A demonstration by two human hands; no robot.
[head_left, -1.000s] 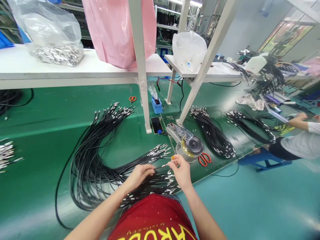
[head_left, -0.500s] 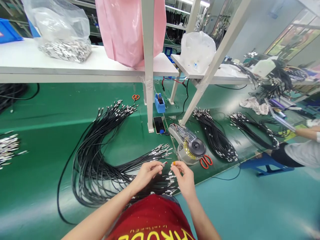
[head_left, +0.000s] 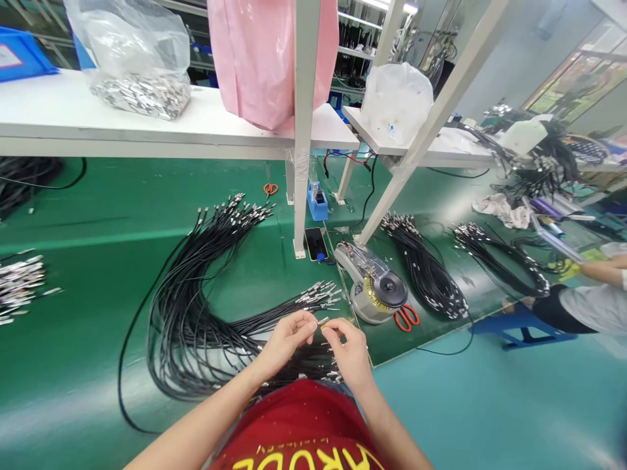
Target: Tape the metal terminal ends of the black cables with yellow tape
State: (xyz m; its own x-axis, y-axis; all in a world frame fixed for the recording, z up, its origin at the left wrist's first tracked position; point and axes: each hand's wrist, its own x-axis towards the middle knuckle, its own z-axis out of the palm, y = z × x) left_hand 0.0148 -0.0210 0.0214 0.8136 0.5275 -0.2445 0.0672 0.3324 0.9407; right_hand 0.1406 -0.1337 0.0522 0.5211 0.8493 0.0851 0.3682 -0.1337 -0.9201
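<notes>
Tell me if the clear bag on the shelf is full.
Partly: the clear bag holds metal terminals only at its bottom.

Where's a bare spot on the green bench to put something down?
Bare green bench top lies between the metal terminals and the black cable bundle. It's crowded by the left hand and right hand, where cables, the tape dispenser and orange scissors bunch together.

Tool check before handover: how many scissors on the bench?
2: orange-handled scissors left of the shelf post, and orange-handled scissors right of the tape dispenser. More could be hidden under the cables.
</notes>
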